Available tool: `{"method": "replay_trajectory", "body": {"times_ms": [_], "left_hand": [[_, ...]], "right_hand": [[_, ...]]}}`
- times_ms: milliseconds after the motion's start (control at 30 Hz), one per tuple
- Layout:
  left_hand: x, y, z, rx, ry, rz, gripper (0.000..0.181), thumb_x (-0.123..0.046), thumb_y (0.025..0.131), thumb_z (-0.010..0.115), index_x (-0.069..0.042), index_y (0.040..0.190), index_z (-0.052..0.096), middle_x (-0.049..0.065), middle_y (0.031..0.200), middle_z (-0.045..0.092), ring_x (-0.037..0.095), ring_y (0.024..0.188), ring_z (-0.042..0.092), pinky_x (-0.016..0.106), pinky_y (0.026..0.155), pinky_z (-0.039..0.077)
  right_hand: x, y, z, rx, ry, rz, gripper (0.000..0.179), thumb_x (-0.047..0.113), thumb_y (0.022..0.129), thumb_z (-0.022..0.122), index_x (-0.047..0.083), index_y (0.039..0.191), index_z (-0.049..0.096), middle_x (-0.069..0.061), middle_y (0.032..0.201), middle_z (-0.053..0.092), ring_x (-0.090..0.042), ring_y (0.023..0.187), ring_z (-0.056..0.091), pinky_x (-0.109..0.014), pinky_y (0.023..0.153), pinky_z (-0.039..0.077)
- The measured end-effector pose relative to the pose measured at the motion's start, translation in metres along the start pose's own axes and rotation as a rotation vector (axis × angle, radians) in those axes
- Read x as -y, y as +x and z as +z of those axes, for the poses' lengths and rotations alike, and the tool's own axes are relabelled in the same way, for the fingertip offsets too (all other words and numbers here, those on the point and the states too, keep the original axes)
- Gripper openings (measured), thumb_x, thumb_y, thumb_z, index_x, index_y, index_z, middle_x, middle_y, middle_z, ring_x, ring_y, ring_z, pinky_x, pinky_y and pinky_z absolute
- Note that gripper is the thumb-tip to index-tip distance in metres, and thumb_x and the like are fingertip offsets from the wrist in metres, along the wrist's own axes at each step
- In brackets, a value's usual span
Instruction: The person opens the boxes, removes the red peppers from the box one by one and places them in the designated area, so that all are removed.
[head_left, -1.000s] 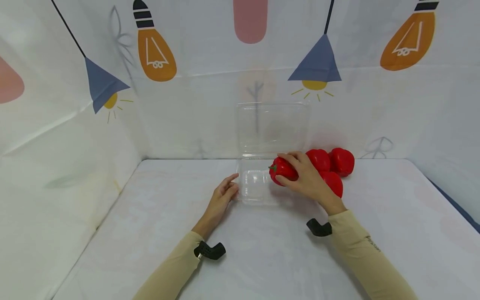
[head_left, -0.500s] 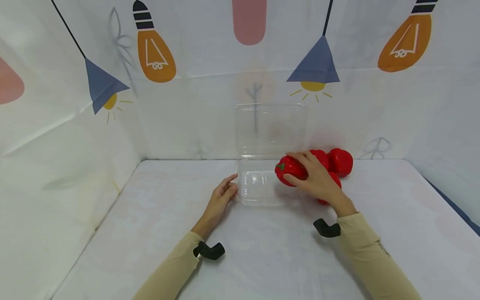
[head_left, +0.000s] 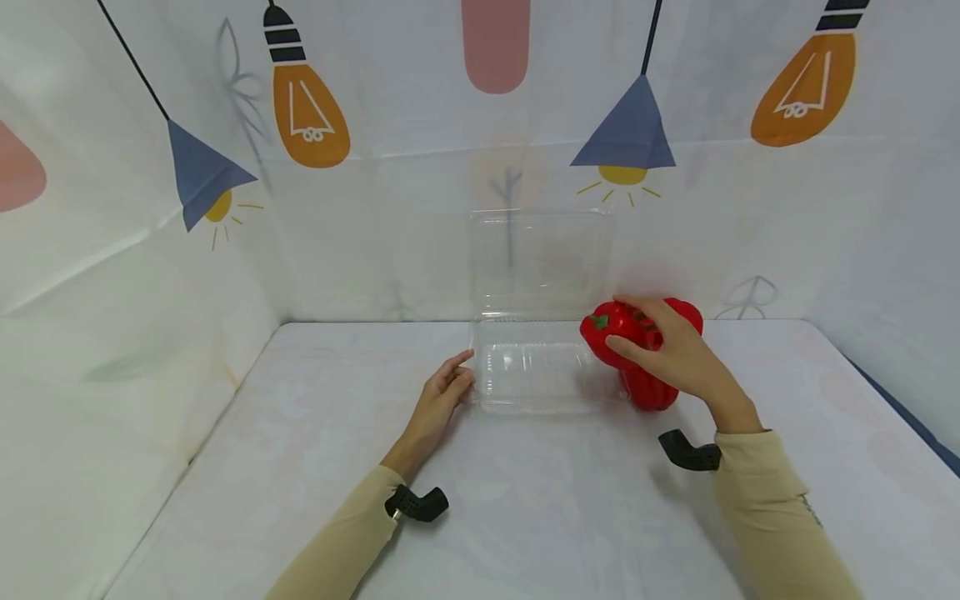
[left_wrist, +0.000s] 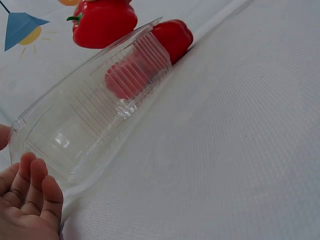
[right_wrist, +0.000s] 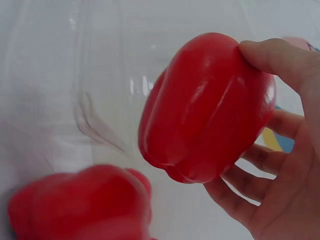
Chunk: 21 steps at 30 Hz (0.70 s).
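Note:
My right hand point(head_left: 678, 358) grips a red bell pepper point(head_left: 609, 333) with a green stem, thumb on one side and fingers round the other. It hangs raised over the right end of a clear plastic clamshell box point(head_left: 525, 406). In the right wrist view the pepper point(right_wrist: 205, 110) shows its smooth lobed side. My left hand point(head_left: 438, 400) is at the box's left edge with fingers relaxed, seemingly touching its rim. More red bell peppers stand at the right: a front one point(head_left: 651, 390) and one at the back point(head_left: 688, 312), partly hidden by my right hand.
The clear lid point(head_left: 540, 258) stands raised at the back of the box, against the printed cloth wall point(head_left: 390, 242). White cloth covers the table point(head_left: 525, 508). A black wrist mount point(head_left: 688, 454) sticks out from the right sleeve.
My right hand has carried the bell pepper to the right, from over the box's middle to its right end. My left hand has stayed in place.

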<state>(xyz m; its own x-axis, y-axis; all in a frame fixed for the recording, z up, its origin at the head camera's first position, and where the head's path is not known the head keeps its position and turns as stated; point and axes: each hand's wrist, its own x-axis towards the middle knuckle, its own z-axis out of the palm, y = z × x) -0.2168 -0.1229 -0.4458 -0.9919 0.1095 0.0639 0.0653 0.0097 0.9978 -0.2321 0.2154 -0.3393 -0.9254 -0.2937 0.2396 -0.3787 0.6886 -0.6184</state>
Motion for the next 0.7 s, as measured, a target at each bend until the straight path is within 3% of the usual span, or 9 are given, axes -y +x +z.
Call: {"method": "replay_trajectory", "body": {"times_ms": [133, 267, 533, 700], "left_hand": [[0.001, 0.0, 0.001, -0.007, -0.005, 0.015, 0.042, -0.017, 0.097, 0.051, -0.009, 0.138, 0.046, -0.003, 0.094, 0.05, 0.005, 0.08, 0.047, 0.02, 0.07, 0.04], [0.001, 0.0, 0.0, -0.007, -0.015, 0.016, 0.042, -0.017, 0.097, 0.051, -0.01, 0.138, 0.046, -0.003, 0.093, 0.05, 0.006, 0.079, 0.047, 0.02, 0.07, 0.04], [-0.001, -0.002, -0.001, -0.013, -0.006, 0.016, 0.042, -0.017, 0.098, 0.051, -0.011, 0.138, 0.046, -0.002, 0.094, 0.05, 0.006, 0.079, 0.046, 0.02, 0.069, 0.039], [-0.002, -0.002, 0.001, -0.003, -0.008, 0.015, 0.042, -0.018, 0.098, 0.05, -0.01, 0.139, 0.045, -0.002, 0.095, 0.05, 0.006, 0.08, 0.046, 0.02, 0.07, 0.039]], "right_hand": [[-0.004, -0.006, -0.016, 0.008, 0.032, 0.059, 0.064, 0.044, 0.086, 0.064, 0.023, 0.141, 0.038, -0.006, 0.133, 0.046, -0.029, 0.117, 0.046, -0.053, 0.088, 0.049], [-0.006, -0.011, -0.028, 0.026, 0.026, 0.12, 0.069, 0.047, 0.087, 0.061, 0.022, 0.144, 0.032, -0.012, 0.138, 0.042, -0.035, 0.119, 0.045, -0.053, 0.084, 0.051], [-0.012, -0.015, -0.037, 0.036, 0.047, 0.153, 0.067, 0.046, 0.089, 0.059, 0.019, 0.144, 0.032, -0.015, 0.136, 0.043, -0.036, 0.116, 0.048, -0.047, 0.079, 0.055], [-0.017, -0.02, -0.046, 0.053, 0.034, 0.189, 0.071, 0.049, 0.09, 0.057, 0.016, 0.146, 0.029, -0.019, 0.139, 0.039, -0.042, 0.119, 0.044, -0.051, 0.081, 0.053]]}}
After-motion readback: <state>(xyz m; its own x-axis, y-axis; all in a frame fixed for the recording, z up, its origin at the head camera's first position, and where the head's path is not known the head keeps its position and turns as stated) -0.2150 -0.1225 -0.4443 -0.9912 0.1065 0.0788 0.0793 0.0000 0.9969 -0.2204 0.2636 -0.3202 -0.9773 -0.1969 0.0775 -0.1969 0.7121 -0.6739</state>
